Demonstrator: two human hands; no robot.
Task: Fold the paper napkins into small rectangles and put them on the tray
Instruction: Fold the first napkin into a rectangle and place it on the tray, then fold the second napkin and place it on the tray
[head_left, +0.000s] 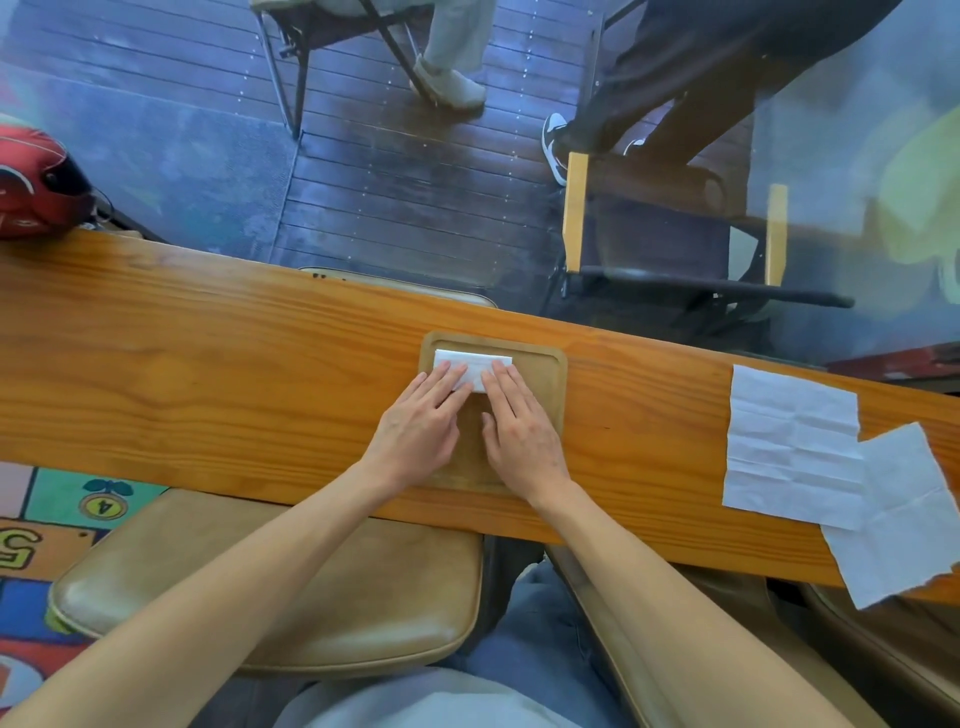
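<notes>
Left-hand fingers (451, 375) and right-hand fingers (503, 375) lay straight and flat, slightly spread, pressing down on a folded napkin (474, 362), a small white rectangle of soft creased paper. Nothing was pinched; both palms faced down. The left hand (415, 422) and right hand (522, 437) sat side by side, nearly touching, bare forearms running back toward the viewer.

The folded napkin lay under the fingertips in the far part of a wooden tray (550, 384), a shallow rounded-corner rectangle with a raised rim and matte tan finish. The tray rested on a long wooden counter (208, 374), glossy orange plank with strong grain.

Well to the right of the fingers, two unfolded napkins lay flat on the counter: a flat napkin (792, 441), a white rectangle with grid creases, and a second napkin (904, 514) overlapping its near corner, hanging past the counter's near edge.

Far left of the fingers sat a shiny red helmet (36, 182). Below the arms was a tan padded stool seat (291, 582), smooth leather-like.
</notes>
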